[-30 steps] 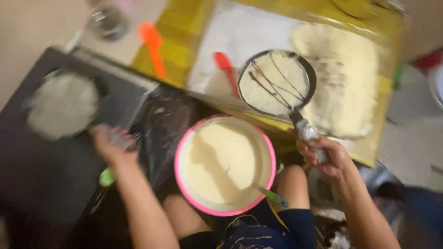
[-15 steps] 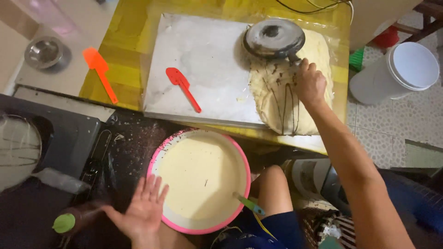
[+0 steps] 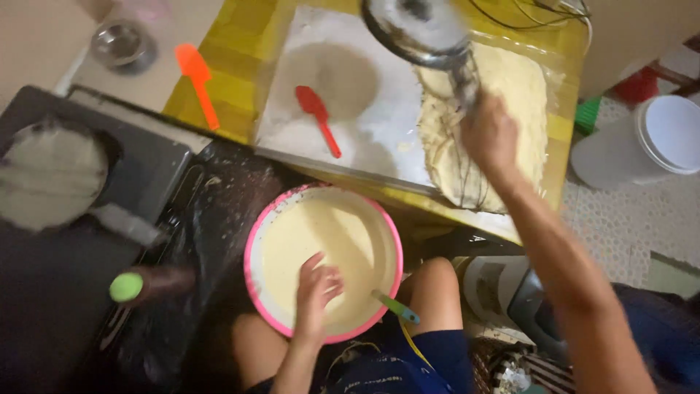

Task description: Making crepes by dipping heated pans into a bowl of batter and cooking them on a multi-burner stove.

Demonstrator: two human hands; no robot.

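Observation:
A pink-rimmed bowl (image 3: pixel 254 241) of pale batter rests on my lap. My left hand (image 3: pixel 315 288) hovers over its near side, fingers loosely curled and holding nothing. My right hand (image 3: pixel 490 135) grips the handle of a small round metal pan (image 3: pixel 419 25), raised and blurred above the far end of a white tray (image 3: pixel 364 109). Below that hand a thin pale crepe sheet (image 3: pixel 510 95) lies spread on the tray's right part.
A red spatula (image 3: pixel 319 117) lies on the tray and an orange one (image 3: pixel 195 76) on the yellow table. A dark stove at left carries a pan of batter (image 3: pixel 47 179) and a green-tipped handle (image 3: pixel 127 287). A steel bowl (image 3: pixel 122 44) and white bucket (image 3: pixel 667 138) stand nearby.
My left hand has moved from beside the bowl to over the batter. My right hand has lifted the pan up off the crepe sheet.

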